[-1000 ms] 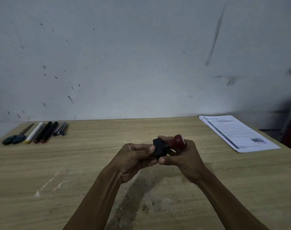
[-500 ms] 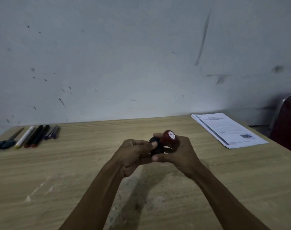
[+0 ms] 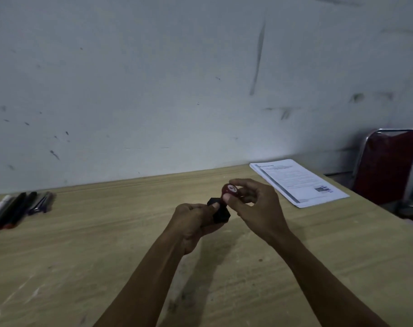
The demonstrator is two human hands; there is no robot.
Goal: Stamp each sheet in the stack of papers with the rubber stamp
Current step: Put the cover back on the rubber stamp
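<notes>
Left hand (image 3: 191, 220) fingers grip rubber stamp (image 3: 220, 208) base | right hand (image 3: 255, 206) fingers pinch its red knob

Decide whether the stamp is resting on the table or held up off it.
Held up: the left hand grips the stamp by its black base, the right hand pinches its red knob.

A: Fig. shows? 
B: Small rubber stamp w/ round dark-red knob handle and black block base (image 3: 220, 210), held above the wooden tabletop, tilted, knob toward camera. 
A: Paper? 
B: Stack of white printed sheets (image 3: 299, 182), flat at far-right corner, edges slightly fanned, well apart from stamp.
</notes>
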